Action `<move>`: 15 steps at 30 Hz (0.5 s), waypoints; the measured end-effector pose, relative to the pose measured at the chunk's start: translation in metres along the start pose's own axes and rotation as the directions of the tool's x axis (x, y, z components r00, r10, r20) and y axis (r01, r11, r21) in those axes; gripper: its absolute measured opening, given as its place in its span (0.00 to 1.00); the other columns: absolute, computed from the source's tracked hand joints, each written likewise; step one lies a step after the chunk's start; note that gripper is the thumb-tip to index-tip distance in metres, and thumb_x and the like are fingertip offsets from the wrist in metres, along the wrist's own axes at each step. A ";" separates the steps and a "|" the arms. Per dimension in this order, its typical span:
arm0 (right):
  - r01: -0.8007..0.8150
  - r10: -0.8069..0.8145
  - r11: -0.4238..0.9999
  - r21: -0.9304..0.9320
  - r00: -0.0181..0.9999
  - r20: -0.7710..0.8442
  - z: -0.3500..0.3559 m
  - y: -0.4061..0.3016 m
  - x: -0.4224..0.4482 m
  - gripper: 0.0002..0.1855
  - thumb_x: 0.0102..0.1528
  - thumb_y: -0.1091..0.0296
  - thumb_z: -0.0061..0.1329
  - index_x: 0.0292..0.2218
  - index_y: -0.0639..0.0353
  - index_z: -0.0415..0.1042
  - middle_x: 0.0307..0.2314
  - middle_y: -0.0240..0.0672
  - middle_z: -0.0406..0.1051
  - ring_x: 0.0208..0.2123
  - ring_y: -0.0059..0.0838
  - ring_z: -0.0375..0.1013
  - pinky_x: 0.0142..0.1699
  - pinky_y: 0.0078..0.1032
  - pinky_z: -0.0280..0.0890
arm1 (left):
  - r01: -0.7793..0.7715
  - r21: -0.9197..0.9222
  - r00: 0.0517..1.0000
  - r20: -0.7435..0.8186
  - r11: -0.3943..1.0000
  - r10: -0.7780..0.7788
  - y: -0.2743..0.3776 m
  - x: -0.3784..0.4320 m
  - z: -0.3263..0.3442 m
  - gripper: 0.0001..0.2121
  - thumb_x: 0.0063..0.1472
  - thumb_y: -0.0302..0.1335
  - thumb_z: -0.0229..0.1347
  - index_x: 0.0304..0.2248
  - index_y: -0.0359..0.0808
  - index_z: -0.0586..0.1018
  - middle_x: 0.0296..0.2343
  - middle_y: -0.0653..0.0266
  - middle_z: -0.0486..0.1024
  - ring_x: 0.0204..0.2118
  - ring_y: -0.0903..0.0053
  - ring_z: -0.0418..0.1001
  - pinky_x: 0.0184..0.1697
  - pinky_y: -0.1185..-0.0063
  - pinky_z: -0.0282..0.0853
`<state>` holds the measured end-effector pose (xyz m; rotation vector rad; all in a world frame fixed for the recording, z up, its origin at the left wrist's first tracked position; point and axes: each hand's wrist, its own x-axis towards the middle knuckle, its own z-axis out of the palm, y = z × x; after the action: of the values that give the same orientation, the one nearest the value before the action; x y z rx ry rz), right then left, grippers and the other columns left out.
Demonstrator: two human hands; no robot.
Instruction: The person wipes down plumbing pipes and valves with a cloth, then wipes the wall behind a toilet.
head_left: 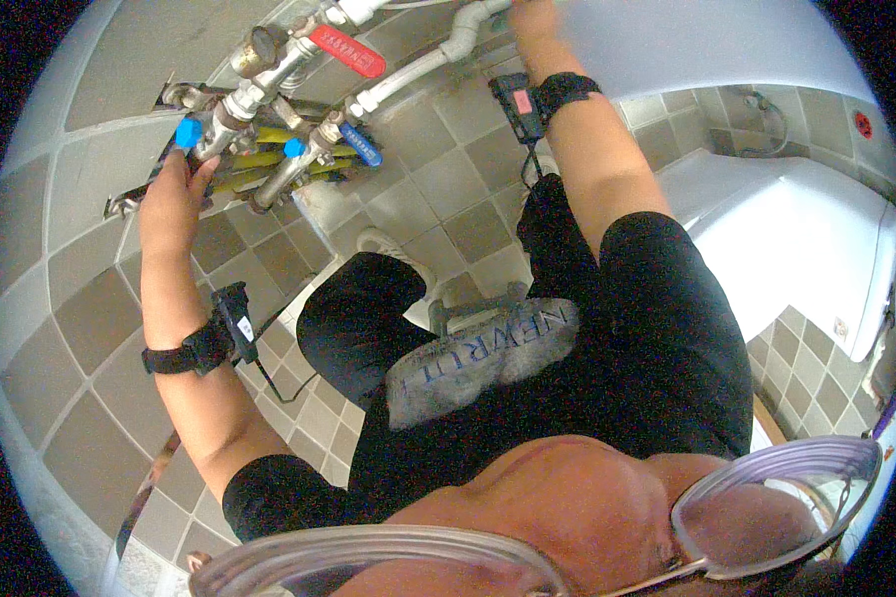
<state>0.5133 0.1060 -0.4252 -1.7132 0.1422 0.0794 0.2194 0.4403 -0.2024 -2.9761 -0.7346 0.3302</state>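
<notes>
My left hand (170, 195) is at the lower end of a metal pipe manifold (224, 123), thumb and fingers on either side of it. Just above the fingertips sits a blue plastic cap (189, 133). A red lever handle (349, 51) belongs to the valve higher up the manifold. The parallel second manifold (282, 175) carries another blue cap (294, 148) and a blue lever handle (361, 144). My right hand (535, 26) reaches to the top edge of the view, blurred, near the end of a white plastic pipe (418, 69). Its fingers cannot be made out.
Yellow pipes (261, 158) run behind the manifolds along the tiled wall (89, 328). A large pale panel (687, 45) borders my right hand. At right stands a white fixture (799, 231). Black straps with small devices (231, 324) circle both forearms, cables trailing. Checkered tiles (448, 172) cover the floor.
</notes>
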 end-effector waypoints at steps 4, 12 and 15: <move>-0.099 0.052 0.961 0.259 0.982 0.181 0.003 -0.045 -0.054 0.18 0.64 0.64 0.36 0.49 0.67 0.66 0.44 0.51 0.71 0.45 0.51 0.70 0.50 0.41 0.63 | -0.002 -0.020 1.000 -0.015 1.000 0.002 -0.004 -0.001 0.003 0.23 0.60 0.50 0.54 0.34 0.33 0.71 0.27 0.50 0.77 0.32 0.52 0.75 0.34 0.62 0.68; 0.259 -0.257 0.845 -0.468 0.964 0.070 -0.001 0.052 0.002 0.18 0.61 0.69 0.40 0.50 0.68 0.66 0.41 0.53 0.71 0.42 0.52 0.71 0.48 0.39 0.65 | -0.085 0.007 0.995 -0.048 0.996 0.085 -0.003 0.018 0.009 0.25 0.61 0.51 0.52 0.37 0.33 0.72 0.30 0.47 0.78 0.36 0.50 0.76 0.38 0.61 0.69; 0.097 -0.095 0.992 -0.082 0.995 0.030 0.027 0.003 -0.044 0.19 0.59 0.69 0.41 0.50 0.69 0.66 0.42 0.57 0.70 0.45 0.55 0.70 0.49 0.41 0.65 | 0.010 0.016 1.000 0.021 1.000 -0.010 -0.006 0.011 0.009 0.25 0.60 0.52 0.52 0.37 0.33 0.72 0.31 0.46 0.77 0.37 0.50 0.76 0.38 0.60 0.69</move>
<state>0.4700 0.1345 -0.4260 -1.7992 0.0373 0.0368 0.2239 0.4506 -0.2128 -2.9579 -0.7450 0.3658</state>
